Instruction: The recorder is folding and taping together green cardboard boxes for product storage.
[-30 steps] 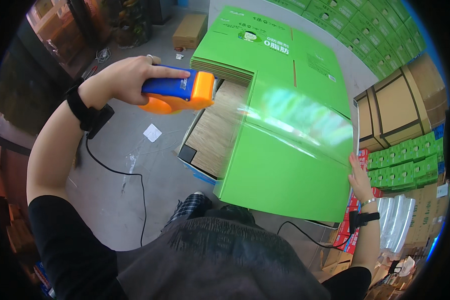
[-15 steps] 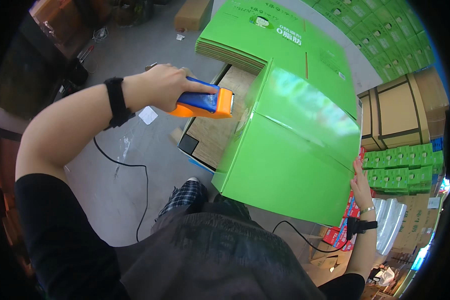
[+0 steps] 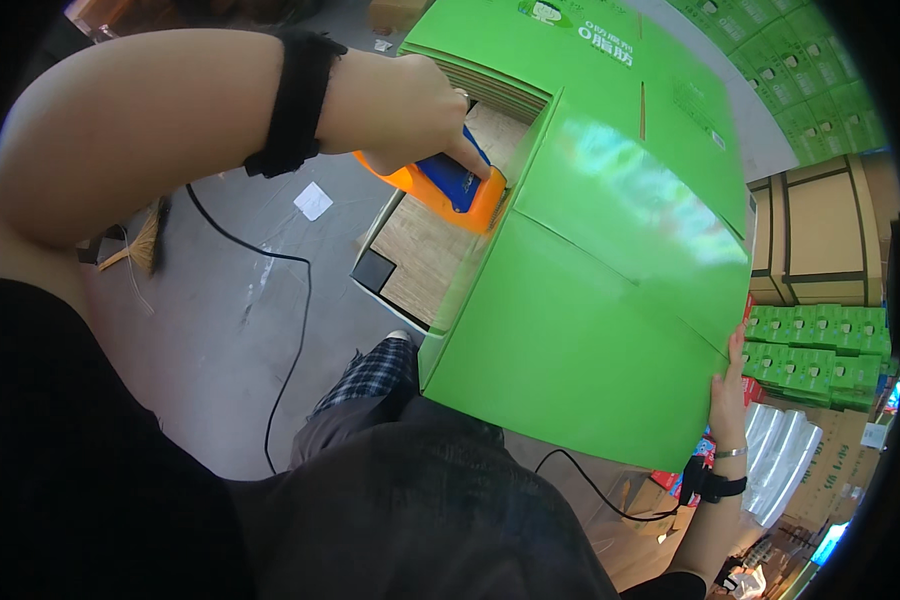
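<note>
A large green carton lies in front of me with its flaps folded over and a seam running across its top. In my left hand is an orange and blue tape dispenser, its front end against the carton's left side wall. The fingers wrap around it, and one stretches along its blue top. Any strip of tape coming from it is hard to make out. My right hand lies against the carton's right edge, its fingers extended and holding nothing.
Beneath the carton's left side shows a wooden tabletop. Flattened green cartons are stacked beyond it. Brown cartons, small green boxes and clear rolls stand to the right. A black cable hangs at left, near a broom.
My left hand has brought the tape dispenser rightward and tilted it down, from beside the carton onto its side wall. My right hand stays at the right edge.
</note>
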The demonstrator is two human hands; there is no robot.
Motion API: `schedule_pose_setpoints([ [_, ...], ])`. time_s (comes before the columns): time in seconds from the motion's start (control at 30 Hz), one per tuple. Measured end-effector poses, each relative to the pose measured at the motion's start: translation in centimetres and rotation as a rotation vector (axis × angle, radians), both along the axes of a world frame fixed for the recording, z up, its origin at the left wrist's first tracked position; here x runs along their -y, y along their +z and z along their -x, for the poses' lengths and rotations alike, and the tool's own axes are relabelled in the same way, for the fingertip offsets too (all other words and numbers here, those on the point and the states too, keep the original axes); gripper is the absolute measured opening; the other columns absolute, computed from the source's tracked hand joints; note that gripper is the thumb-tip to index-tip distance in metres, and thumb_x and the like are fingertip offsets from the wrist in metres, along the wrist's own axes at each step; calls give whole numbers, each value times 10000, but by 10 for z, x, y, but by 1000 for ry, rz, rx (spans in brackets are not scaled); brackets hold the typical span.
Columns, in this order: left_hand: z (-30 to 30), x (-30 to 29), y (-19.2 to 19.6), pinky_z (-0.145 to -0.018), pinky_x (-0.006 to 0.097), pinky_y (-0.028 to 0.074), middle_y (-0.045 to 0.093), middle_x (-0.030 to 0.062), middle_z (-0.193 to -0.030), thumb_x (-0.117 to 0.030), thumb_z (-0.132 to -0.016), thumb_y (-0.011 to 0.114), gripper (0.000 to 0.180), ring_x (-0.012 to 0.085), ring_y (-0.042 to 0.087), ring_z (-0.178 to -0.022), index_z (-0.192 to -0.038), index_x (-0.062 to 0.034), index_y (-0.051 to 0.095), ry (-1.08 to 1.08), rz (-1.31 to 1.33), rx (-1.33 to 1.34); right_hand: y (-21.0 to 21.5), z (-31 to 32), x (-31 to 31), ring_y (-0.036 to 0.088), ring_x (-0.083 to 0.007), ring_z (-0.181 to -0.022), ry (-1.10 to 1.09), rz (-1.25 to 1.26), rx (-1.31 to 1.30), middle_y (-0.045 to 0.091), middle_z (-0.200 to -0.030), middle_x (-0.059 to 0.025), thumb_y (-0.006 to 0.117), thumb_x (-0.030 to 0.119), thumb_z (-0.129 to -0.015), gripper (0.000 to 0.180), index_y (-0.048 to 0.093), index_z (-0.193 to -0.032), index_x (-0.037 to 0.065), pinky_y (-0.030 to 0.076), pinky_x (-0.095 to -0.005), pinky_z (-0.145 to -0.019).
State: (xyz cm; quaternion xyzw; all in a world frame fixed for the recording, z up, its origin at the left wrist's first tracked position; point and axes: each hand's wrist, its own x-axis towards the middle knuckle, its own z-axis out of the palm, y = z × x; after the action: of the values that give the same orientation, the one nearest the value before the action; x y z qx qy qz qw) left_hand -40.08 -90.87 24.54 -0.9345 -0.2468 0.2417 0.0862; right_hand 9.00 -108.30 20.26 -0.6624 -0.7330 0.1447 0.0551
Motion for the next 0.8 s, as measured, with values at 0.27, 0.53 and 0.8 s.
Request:
schedule_pose_setpoints([
  [0.27,11,0,-6,-635,314,516,615,72,-878,-85,-714,645,701,227,611,-772,-1311,-366,408,12,37,51,47,44,-13,204,-330,-1336,23,142,305,260,-1428,-155,533,258,-840,608,293,-1357,47,179,-427,-1083],
  [0.53,27,11,-19,-674,302,513,612,47,-997,-158,-769,630,684,202,592,-901,-1350,-372,339,83,48,58,65,244,-110,498,-273,-1027,839,-351,191,571,-999,-104,594,209,-791,234,591,-972,62,372,-406,-941],
  [0.8,44,17,-46,-638,297,492,599,89,-925,-217,-725,677,732,212,611,-832,-1345,-402,334,113,33,258,4,286,-155,485,-261,-1022,1140,-44,65,529,-955,-80,517,289,-816,224,557,-911,90,227,-492,-1042],
])
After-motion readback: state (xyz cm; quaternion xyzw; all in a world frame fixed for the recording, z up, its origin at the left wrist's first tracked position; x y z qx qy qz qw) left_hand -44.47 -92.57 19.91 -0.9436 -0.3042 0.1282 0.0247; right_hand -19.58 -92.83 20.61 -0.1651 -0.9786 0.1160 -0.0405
